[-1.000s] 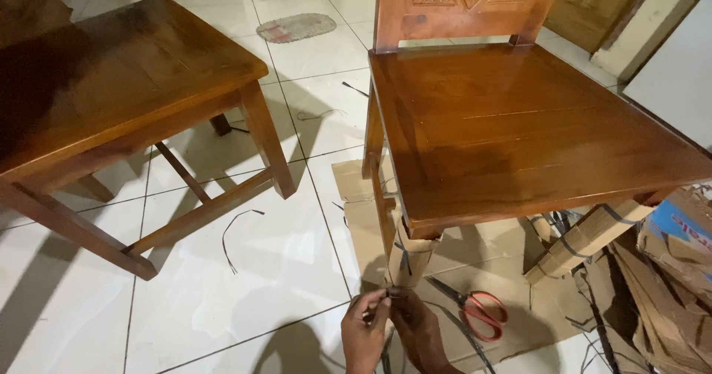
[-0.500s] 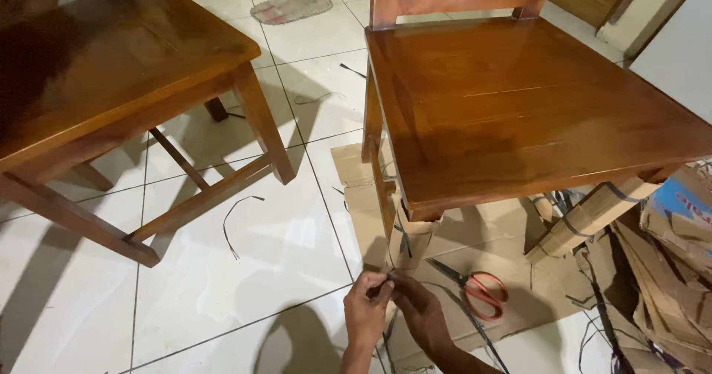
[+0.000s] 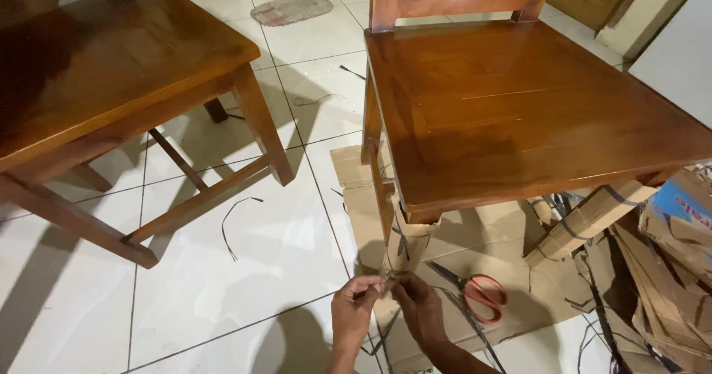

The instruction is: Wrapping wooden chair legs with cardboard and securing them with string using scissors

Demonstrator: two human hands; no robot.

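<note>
Both hands, left hand and right hand, pinch a thin dark strap at the foot of the chair's cardboard-wrapped leg. Red-handled scissors lie just beside them on flattened cardboard covering the floor.

Two chairs side by side on the floor, chair at left, chair at right. Scissors on cardboard below the right one, just right of both hands.
</note>
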